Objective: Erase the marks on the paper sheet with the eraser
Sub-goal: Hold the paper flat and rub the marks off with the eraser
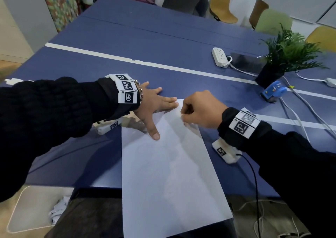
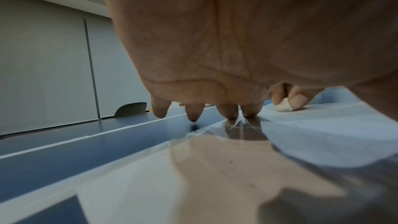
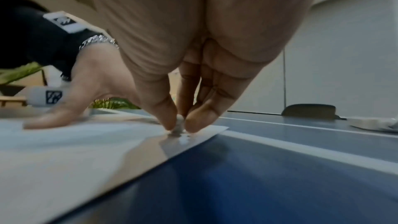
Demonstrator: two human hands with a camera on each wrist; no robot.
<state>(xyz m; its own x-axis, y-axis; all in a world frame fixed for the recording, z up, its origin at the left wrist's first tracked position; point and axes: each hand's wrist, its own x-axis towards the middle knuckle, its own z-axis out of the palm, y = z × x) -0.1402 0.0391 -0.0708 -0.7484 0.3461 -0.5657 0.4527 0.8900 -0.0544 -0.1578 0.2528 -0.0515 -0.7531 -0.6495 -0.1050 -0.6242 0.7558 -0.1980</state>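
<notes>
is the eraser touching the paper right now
Touching: the right wrist view shows the eraser, pinched by the right hand, pressed onto the paper sheet.

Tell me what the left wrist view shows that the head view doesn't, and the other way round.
Only the left wrist view shows the small white eraser pinched in the right hand's fingertips and touching the paper sheet; from the head view the knuckles hide it. Only the head view shows the sheet's whole outline, overhanging the table's near edge, plus the power strip, potted plant and blue tape dispenser. Both show the left hand spread flat, pressing the sheet's far end beside the right hand.
</notes>
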